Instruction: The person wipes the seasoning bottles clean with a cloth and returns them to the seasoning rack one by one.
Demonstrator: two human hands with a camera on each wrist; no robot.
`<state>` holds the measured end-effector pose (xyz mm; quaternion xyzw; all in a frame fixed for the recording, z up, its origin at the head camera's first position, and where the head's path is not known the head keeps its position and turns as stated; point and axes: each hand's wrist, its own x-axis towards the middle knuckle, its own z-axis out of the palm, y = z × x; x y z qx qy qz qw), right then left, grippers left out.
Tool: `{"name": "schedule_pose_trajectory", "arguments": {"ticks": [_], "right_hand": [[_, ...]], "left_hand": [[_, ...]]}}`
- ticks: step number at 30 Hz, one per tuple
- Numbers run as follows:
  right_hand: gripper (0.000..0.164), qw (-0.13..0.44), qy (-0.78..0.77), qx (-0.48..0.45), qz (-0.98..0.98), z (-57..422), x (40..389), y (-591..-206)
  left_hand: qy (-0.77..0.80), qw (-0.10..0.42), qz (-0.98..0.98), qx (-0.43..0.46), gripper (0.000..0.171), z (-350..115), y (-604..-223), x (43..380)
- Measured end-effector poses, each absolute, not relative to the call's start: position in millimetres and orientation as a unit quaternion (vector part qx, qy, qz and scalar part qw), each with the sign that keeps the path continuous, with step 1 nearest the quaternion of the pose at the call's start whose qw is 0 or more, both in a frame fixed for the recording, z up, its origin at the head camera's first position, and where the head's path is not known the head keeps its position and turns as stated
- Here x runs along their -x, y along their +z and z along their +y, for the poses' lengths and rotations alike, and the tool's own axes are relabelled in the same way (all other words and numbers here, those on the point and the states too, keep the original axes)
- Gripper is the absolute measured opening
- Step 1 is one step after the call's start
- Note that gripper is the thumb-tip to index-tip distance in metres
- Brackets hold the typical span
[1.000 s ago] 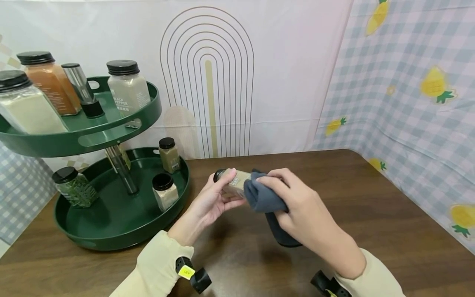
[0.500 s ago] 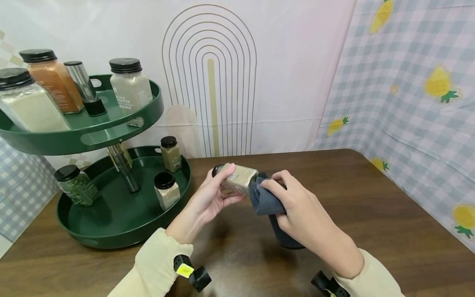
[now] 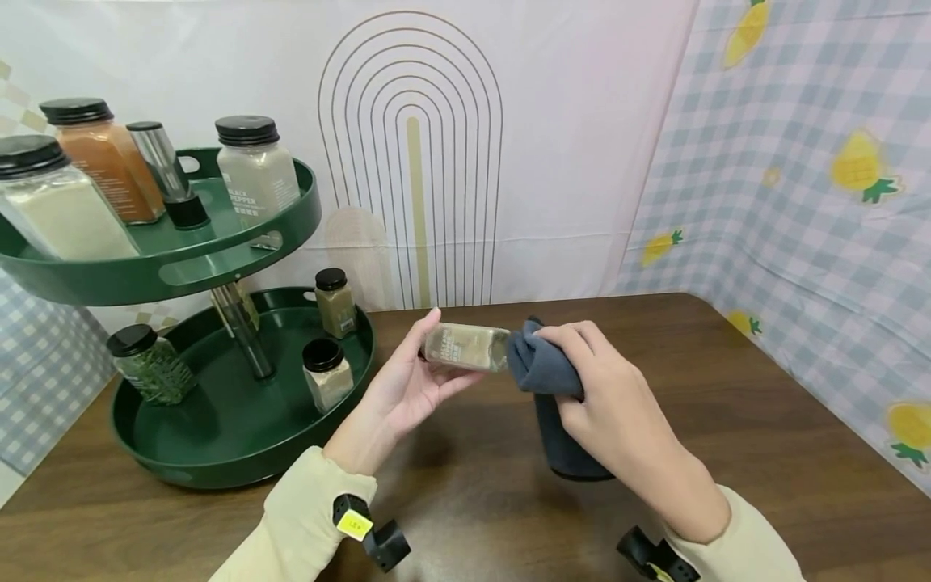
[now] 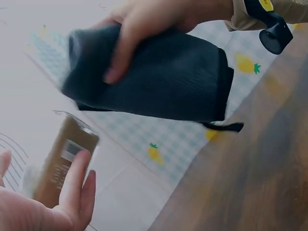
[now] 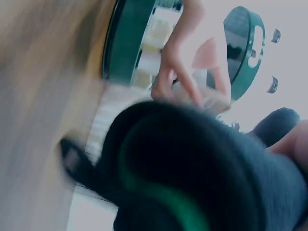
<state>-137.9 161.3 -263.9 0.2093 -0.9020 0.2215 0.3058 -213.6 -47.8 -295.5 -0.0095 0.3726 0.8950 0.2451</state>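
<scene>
My left hand (image 3: 400, 396) holds a clear spice jar (image 3: 465, 346) of beige powder on its side above the table, its dark cap end toward the palm. White print shows on the jar in the left wrist view. To the right, my right hand (image 3: 607, 396) grips a folded dark grey cloth (image 3: 538, 360), fingers over its top. The cloth's upper fold is right at the jar's bottom end, and its lower part hangs down toward the tabletop. In the blurred right wrist view, the cloth (image 5: 192, 159) fills the foreground, with a strap-like loop sticking out.
A two-tier green tray stand (image 3: 240, 477) stands at left. Its upper tier holds larger jars, including an orange one (image 3: 109, 174), and a silver cylinder (image 3: 163, 170). Small jars, among them one with green herbs (image 3: 153, 368), sit below. Brown table (image 3: 727, 404), fabric backdrop behind.
The right hand and cloth have shifted right and slightly up, off the jar's side to its bottom end. The jar has turned closer to level, and the left thumb has lifted a little.
</scene>
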Motion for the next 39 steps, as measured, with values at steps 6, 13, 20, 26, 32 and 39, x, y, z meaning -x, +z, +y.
{"name": "schedule_pose_trajectory", "arguments": {"ticks": [6, 13, 20, 26, 32, 39], "right_hand": [[0.048, 0.311, 0.278, -0.271, -0.868, 153, 136, -268], [0.044, 0.294, 0.276, -0.285, -0.87, 150, 138, -274], [0.044, 0.236, 0.221, -0.263, -0.909, 151, 140, -279], [0.048, 0.231, 0.151, -0.198, -0.941, 158, 143, -275], [0.052, 0.318, 0.236, -0.253, -0.883, 161, 141, -267], [0.051, 0.334, 0.234, -0.306, -0.86, 152, 139, -273]], "left_hand": [[0.904, 0.22, 0.367, 0.002, 0.03, -43, -299, 212], [0.924, 0.209, 0.321, 0.002, 0.033, -45, -295, 212], [0.915, 0.192, 0.354, 0.004, 0.028, -49, -290, 211], [0.918, 0.207, 0.339, -0.011, 0.04, -53, -289, 213], [0.912, 0.207, 0.354, 0.007, 0.027, -48, -291, 211], [0.898, 0.19, 0.396, 0.02, 0.027, -41, -293, 209]]}}
